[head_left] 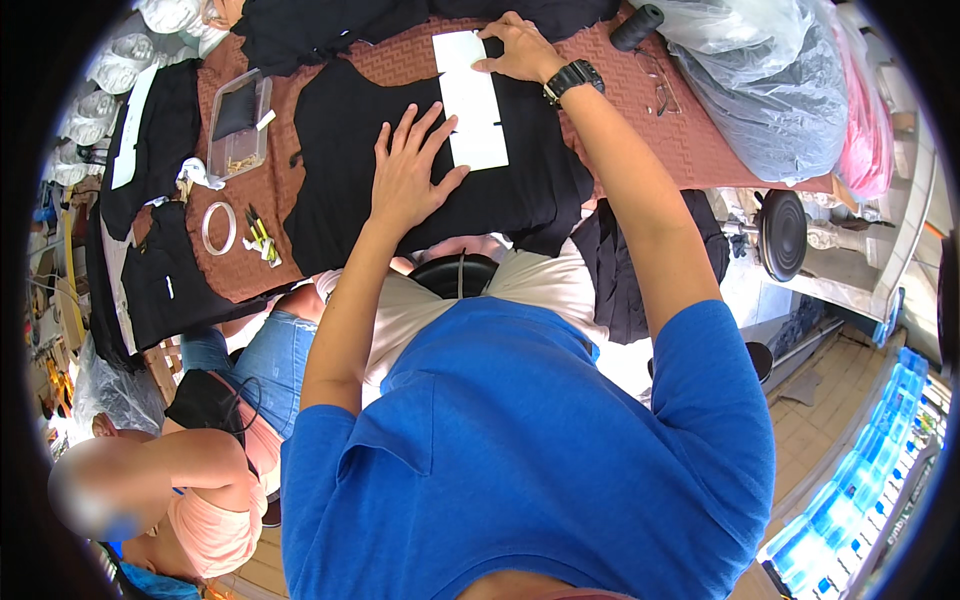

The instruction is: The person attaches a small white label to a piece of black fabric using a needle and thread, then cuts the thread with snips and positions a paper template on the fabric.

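Observation:
A black cut garment piece lies spread on the table in front of me. On it rests a long white card template with small notches along its edges. My left hand is open and flat on the black cloth, fingers spread, with fingertips at the card's left edge. At the far end, my right hand, with a black watch on its wrist, bends its fingers over the card's upper right edge. Its thumb and forefinger touch the card there, and the undersides of the fingers are hidden.
The table has a brown patterned cover. On the left are a clear plastic box, a white tape ring and yellow-handled snips. A black thread cone, eyeglasses and plastic-bagged bundles sit right. Another person sits to my left.

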Tool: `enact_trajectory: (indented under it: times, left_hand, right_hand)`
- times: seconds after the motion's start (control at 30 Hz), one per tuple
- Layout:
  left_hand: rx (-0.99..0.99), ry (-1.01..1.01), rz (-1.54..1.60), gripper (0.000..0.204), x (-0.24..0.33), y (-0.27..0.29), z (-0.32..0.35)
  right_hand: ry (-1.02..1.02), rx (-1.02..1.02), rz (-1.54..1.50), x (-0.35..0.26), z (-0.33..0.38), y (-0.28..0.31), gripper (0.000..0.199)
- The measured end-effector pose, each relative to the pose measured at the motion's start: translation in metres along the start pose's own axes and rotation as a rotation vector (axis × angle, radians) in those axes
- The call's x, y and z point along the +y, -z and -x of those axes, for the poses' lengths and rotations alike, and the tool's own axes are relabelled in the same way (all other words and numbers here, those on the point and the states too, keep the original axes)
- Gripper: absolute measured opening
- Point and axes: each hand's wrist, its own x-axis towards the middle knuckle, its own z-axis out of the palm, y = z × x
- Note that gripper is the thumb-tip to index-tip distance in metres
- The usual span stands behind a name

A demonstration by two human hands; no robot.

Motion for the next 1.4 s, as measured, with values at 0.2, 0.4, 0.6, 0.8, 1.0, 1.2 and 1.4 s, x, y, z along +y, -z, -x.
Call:
enact_trajectory:
  times: [0.2,0.4,0.6,0.8,1.0,1.2,1.4]
  left_hand:
    - [-0.010,0.005,0.001,0.068,-0.0001,-0.0002,0.0001]
    - [-0.017,0.010,0.003,0.069,-0.0003,-0.0001,-0.0002]
    - [-0.019,0.016,-0.004,0.072,0.0017,0.0018,-0.0009]
    - [-0.014,0.015,0.000,0.072,0.0024,0.0017,-0.0012]
    - [-0.008,0.012,0.005,0.072,0.0014,0.0006,-0.0009]
    - [-0.003,0.009,0.007,0.071,0.0016,0.0013,-0.0009]
    - [0.009,0.007,0.019,0.071,0.0011,0.0008,-0.0003]
  right_hand:
    - [0.006,0.014,0.009,0.0003,0.0010,-0.0010,0.063]
    - [-0.007,-0.008,-0.007,-0.0033,0.0017,0.0024,0.063]
    - [-0.004,0.001,-0.002,-0.0018,0.0021,0.0001,0.063]
    - [0.002,0.005,0.007,-0.0010,0.0025,0.0000,0.063]
    - [0.018,0.014,0.030,0.0016,0.0027,-0.0029,0.062]
    - [0.026,0.021,0.035,-0.0008,0.0045,-0.0015,0.061]
    - [0.039,0.019,0.048,-0.0045,0.0055,-0.0015,0.061]
